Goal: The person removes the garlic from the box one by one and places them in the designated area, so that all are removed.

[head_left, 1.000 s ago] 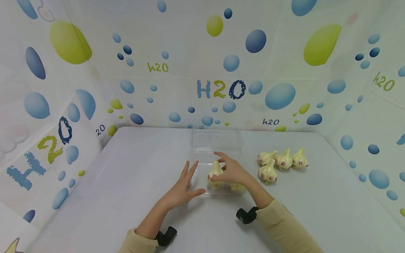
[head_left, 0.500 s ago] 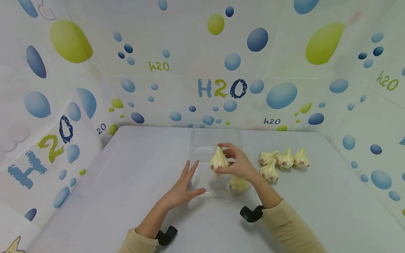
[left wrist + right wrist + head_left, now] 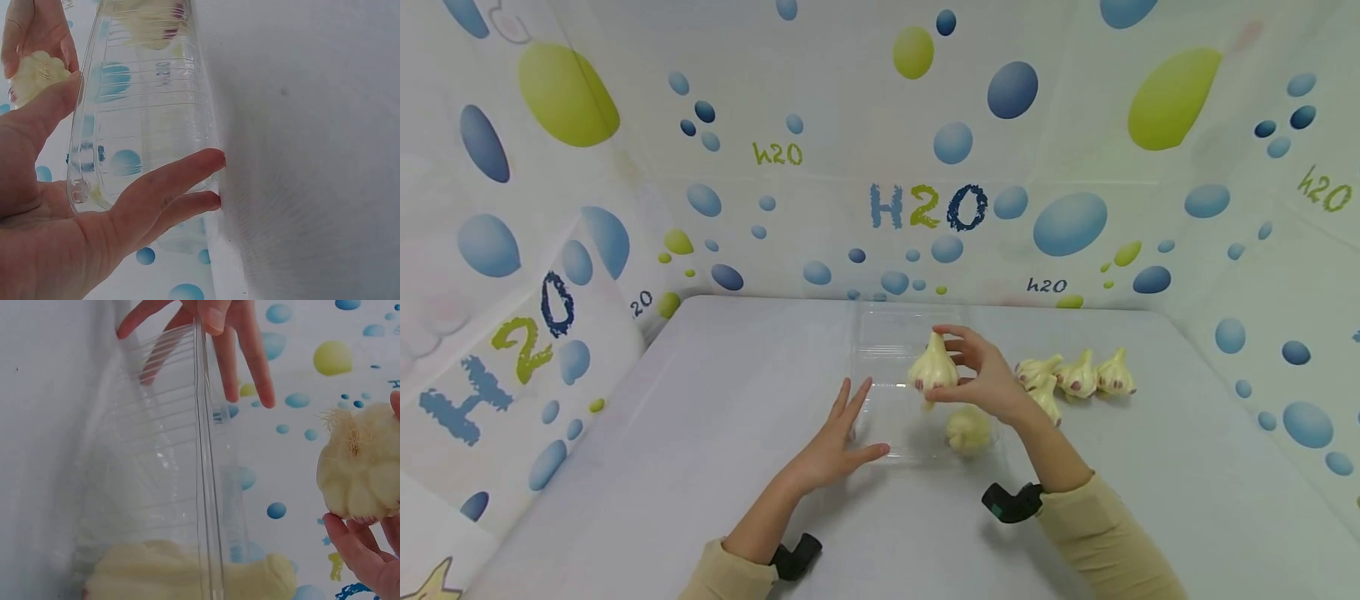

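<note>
My right hand (image 3: 988,379) grips a pale garlic bulb (image 3: 933,367) by its neck and base, holding it up over the clear plastic box (image 3: 887,458). Its root tuft shows in the right wrist view, where the raised bulb (image 3: 362,462) is clear of the box wall. Inside the box, at the near right corner, sits another garlic bulb (image 3: 968,431). My left hand (image 3: 831,450) lies at the box's left side with fingers spread. In the left wrist view its thumb is at the rim and the fingers (image 3: 169,181) run along the box's outer wall.
Several more garlic bulbs (image 3: 1078,375) stand grouped on the white table (image 3: 715,392), right of the box; my right forearm partly covers one. The box's clear lid (image 3: 910,327) lies folded open toward the back edge. A printed curtain (image 3: 820,100) closes off the back and sides.
My right hand has lifted the garlic bulb up out of the box and carried it slightly right and away from me. My left hand has stayed in place.
</note>
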`<state>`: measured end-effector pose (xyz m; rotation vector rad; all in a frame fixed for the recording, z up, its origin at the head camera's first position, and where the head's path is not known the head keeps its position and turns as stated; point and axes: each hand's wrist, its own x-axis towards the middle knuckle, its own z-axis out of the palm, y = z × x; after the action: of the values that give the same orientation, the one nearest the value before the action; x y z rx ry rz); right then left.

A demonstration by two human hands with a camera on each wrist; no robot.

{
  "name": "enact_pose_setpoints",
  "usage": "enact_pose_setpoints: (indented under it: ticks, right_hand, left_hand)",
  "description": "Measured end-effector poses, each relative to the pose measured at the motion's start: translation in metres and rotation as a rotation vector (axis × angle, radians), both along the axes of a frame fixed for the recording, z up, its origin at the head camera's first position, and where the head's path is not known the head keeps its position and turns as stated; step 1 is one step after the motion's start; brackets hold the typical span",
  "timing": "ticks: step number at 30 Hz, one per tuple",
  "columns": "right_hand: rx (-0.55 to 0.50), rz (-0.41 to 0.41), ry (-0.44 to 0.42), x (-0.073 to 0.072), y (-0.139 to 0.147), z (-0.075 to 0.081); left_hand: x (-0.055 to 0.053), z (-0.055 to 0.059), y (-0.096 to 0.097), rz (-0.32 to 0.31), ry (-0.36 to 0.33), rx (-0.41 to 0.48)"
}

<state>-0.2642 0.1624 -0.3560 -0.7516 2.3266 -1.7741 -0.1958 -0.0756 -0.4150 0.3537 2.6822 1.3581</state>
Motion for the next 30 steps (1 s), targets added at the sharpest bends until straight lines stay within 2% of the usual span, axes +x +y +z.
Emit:
enact_pose_setpoints:
  ticks: [13, 22, 30]
  right_hand:
    - [0.004, -0.066, -0.051, 0.004, 0.023, 0.005]
    - [0.032, -0.124, -0.002, 0.004, 0.043, 0.005]
    - [0.041, -0.198, -0.016, 0.006, 0.06, 0.004]
  left_hand:
    - [0.0, -0.001, 0.0, 0.0, -0.001, 0.02]
    - [0.001, 0.0, 0.001, 0.001, -0.009, 0.022]
    - [0.001, 0.001, 0.001, 0.0, -0.007, 0.016]
